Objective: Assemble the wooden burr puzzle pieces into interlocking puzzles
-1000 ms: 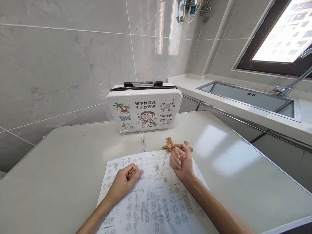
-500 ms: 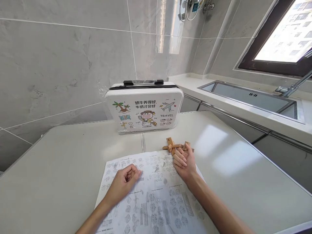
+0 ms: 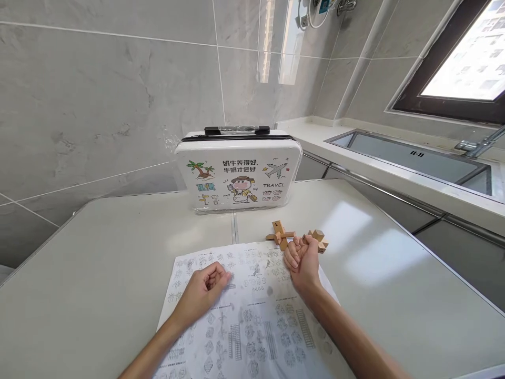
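Note:
My left hand (image 3: 205,289) rests loosely curled on a printed paper sheet (image 3: 221,326), with nothing visible in its fingers. My right hand (image 3: 303,263) is closed at the sheet's upper right, its thumb and fingers against a small wooden burr puzzle (image 3: 319,238). Part of that puzzle is hidden behind the fingers. Just to its left, a second wooden puzzle (image 3: 279,234) of crossed pieces, one marked "2", lies at the sheet's far edge. Rows of line diagrams of puzzle shapes cover the sheet.
A white case (image 3: 240,173) with cartoon prints, a black handle and clear plastic wrap stands at the back of the white table (image 3: 118,252). Behind it rises a grey tiled wall (image 3: 98,105). A counter with a sink (image 3: 418,158) runs along the right.
My right hand has turned slightly, and the burr puzzle at it now shows a different side, farther right of the fingers. My left hand stays in place. The view has shifted a little.

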The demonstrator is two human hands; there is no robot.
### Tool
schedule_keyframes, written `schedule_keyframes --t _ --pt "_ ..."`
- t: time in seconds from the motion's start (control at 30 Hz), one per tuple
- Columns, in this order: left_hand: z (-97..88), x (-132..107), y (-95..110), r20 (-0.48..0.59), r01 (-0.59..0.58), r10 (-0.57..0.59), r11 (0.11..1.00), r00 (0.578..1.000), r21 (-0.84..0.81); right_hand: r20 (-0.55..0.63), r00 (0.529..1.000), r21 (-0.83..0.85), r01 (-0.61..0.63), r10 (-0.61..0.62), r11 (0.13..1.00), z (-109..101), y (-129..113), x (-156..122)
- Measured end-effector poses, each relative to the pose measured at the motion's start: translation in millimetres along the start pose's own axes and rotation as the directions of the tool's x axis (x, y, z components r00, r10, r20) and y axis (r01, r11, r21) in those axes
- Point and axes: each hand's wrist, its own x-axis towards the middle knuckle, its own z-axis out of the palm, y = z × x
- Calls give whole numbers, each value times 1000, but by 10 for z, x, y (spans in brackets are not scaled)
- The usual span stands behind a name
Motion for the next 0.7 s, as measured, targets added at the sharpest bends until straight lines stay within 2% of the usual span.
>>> schedule_keyframes --t 0.07,0.13,0.27,0.37,0.47,0.6,0.7 --pt "2 -7 13 -4 -6 7 1000 1000 2 -28 998 -84 60 -62 995 46 11 -50" --pt "4 -13 14 -13 -14 14 1000 1000 2 9 993 -201 114 -115 973 90 38 -117" --pt "14 -16 -17 -15 -42 42 999 999 13 256 962 -463 211 -97 861 129 110 -255" --pt "35 -27 -41 -4 -59 60 998 998 30 446 894 -631 345 -39 694 125 121 -315" --pt "70 -65 -29 -1 -74 74 995 997 63 590 808 -698 517 -12 496 115 103 -332" --pt "124 -144 30 -38 -158 165 977 986 142 760 648 -647 746 52 158 95 132 -339" --pt "169 -196 49 -35 -255 262 957 965 136 802 592 -594 805 79 7 94 187 -367"
